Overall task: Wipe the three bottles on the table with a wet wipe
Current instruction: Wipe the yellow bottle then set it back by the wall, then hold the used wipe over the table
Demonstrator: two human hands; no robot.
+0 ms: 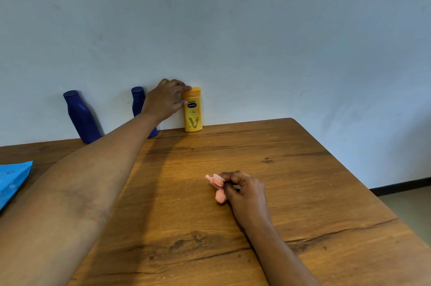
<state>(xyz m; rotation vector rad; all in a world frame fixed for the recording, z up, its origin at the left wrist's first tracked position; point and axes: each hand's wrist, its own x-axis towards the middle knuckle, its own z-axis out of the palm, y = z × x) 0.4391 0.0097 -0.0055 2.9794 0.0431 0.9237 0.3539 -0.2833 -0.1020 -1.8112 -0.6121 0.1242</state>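
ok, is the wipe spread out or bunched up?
Bunched up. The pink wipe is crumpled into a wad, pinched in the right hand just above the table.

Soft, even daylight, fairly dim. The left arm (93, 180) casts a broad dark shadow across the desk (303, 192). Focus is sharp; wide-angle bending tilts the blue bottles (81, 120) leftward.
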